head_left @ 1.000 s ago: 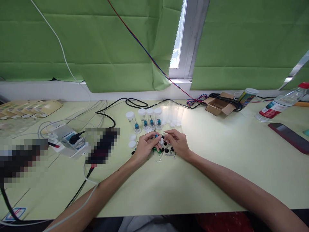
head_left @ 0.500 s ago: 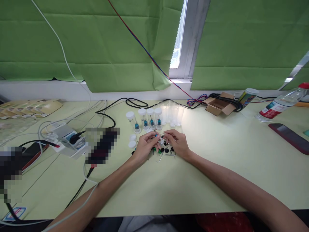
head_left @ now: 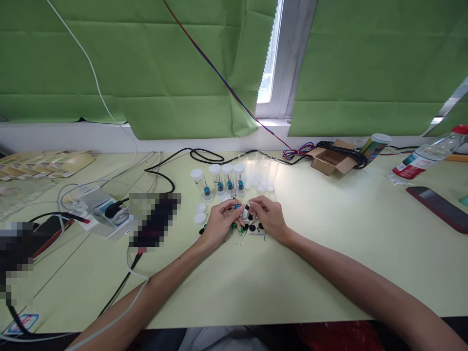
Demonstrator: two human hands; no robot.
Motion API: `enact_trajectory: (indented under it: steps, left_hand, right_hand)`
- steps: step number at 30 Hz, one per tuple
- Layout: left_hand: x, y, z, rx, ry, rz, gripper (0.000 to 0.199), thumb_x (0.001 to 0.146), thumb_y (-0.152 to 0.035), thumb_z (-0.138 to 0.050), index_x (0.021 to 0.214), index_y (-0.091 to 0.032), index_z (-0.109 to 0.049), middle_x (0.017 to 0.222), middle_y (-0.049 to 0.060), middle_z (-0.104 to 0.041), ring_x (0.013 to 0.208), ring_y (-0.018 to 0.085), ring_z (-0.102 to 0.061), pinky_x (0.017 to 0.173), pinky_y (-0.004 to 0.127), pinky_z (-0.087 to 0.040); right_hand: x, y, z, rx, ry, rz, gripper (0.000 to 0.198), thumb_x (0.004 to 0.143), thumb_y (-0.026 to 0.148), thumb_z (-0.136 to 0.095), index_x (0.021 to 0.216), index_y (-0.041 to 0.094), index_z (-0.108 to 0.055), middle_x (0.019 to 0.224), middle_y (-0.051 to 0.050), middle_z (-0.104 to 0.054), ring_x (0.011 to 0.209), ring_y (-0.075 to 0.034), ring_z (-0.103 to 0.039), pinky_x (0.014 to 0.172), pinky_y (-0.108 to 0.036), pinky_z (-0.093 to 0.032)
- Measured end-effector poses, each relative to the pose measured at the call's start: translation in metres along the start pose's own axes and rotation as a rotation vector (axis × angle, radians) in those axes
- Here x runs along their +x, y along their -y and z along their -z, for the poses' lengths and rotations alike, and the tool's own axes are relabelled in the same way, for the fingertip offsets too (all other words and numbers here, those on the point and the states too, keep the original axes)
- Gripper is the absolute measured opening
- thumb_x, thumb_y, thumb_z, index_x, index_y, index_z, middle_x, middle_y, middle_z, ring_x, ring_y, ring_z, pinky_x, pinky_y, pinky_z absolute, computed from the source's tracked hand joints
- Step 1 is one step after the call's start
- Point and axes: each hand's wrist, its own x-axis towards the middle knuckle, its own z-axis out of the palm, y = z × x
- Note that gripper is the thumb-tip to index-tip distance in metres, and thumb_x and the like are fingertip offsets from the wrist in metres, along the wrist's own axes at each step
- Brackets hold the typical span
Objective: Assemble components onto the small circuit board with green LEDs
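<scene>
My left hand is closed in a pinch on a small blue part with a thin metal shaft, its shaft pointing up. Close by on the right, the fingertips of my right hand are pinched together at a small black piece. Under and between both hands lie black round parts, green pieces and thin metal hex keys. Behind the hands stand several clear tubes with white caps, each holding a blue part on a shaft. White caps lie left of my left hand.
Uncapped clear tubes stand at the back. A power strip and cables are on the left. An open cardboard box, a canister, a water bottle and a phone are on the right.
My right fingertips have shifted slightly, and the small black piece shows more plainly at them. My left hand stays in place with the blue part.
</scene>
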Motion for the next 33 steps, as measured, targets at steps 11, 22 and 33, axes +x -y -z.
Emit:
enact_trajectory:
  steps: [11,22,33]
  left_hand:
    - [-0.0018,-0.0041,-0.0021,0.049,0.009,0.011,0.033,0.076,-0.043,-0.074,0.091,-0.015,-0.064,0.055,0.000,-0.065,0.049,0.015,-0.062,0.051,0.026,-0.052]
    - [-0.0008,-0.0028,-0.0020,0.026,0.005,0.011,0.032,0.075,-0.043,-0.075,0.088,-0.015,-0.065,0.054,0.000,-0.065,0.048,0.015,-0.062,0.050,0.026,-0.051]
    - [0.0007,0.0025,0.0003,-0.017,-0.032,-0.005,0.028,0.079,-0.040,-0.072,0.091,-0.015,-0.065,0.057,0.001,-0.065,0.049,0.013,-0.061,0.051,0.024,-0.050]
  right_hand:
    - [0.0006,0.0046,0.0014,-0.075,-0.007,-0.019,0.034,0.095,0.041,-0.051,0.069,0.020,-0.060,0.053,0.002,-0.061,0.041,-0.010,-0.051,0.046,-0.023,-0.044]
    - [0.0007,0.0047,0.0003,-0.067,-0.011,-0.019,0.033,0.096,0.043,-0.049,0.074,0.020,-0.060,0.053,0.002,-0.061,0.041,-0.010,-0.051,0.046,-0.023,-0.044]
    - [0.0003,0.0094,0.0011,-0.088,-0.032,0.036,0.025,0.097,0.039,-0.047,0.084,0.021,-0.057,0.065,0.000,-0.060,0.055,-0.013,-0.054,0.056,-0.026,-0.048]
